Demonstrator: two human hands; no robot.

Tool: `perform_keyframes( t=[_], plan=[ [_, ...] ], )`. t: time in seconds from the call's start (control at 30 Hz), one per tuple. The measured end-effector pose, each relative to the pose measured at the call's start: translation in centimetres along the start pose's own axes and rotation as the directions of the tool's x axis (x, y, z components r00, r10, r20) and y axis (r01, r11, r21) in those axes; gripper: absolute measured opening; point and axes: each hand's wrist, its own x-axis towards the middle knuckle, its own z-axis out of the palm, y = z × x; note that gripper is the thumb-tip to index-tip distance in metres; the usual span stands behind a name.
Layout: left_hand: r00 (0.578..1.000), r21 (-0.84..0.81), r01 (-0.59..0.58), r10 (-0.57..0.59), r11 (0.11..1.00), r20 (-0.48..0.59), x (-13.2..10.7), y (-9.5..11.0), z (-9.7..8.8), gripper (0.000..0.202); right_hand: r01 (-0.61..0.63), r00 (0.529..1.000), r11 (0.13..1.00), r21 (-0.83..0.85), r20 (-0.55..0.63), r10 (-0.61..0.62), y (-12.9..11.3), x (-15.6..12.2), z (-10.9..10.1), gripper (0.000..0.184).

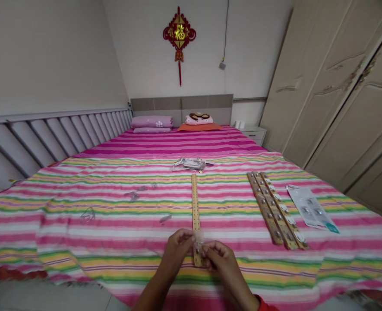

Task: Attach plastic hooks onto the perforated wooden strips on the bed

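My left hand and my right hand are both closed, pinching a small clear plastic bag between them. Something small and shiny shows in the bag, too small to name. Directly beneath lies a long, narrow wooden strip with rows of holes, pointing away from me on the striped cloth. Left of the strip, a small clear plastic piece rests on the cloth. Beyond the strip's far end is a pile of clear packets, their contents hard to make out.
To the right lie several wooden strips bearing metal and white round fittings, beside a clear-fronted package. More plastic scraps and a crumpled clear piece are at left. A railing borders the left; wardrobes stand right.
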Motion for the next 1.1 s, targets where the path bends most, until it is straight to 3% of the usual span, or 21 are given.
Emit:
perform_keyframes(
  t=[0.27, 0.6, 1.1],
  plan=[
    [0.996, -0.036, 0.061, -0.064, 0.997, -0.067, 0.3, -1.9, 0.3, 0.03, -0.074, 0.992, 0.997, 0.005, -0.103, 0.074, 2.3, 0.9, -0.3, 0.031],
    [0.995, 0.09, -0.014, 0.023, 0.996, -0.096, 1.6, -4.8, -0.1, 0.021, -0.07, 0.989, 0.997, -0.03, -0.136, 0.065, 3.2, 1.5, -0.3, 0.024],
    [0.99, 0.148, -0.004, 0.025, 0.989, -0.137, 2.0, -5.4, -0.1, 0.02, -0.022, 0.991, 0.998, -0.065, -0.136, 0.013, 3.6, 1.6, -0.3, 0.022]
  ],
)
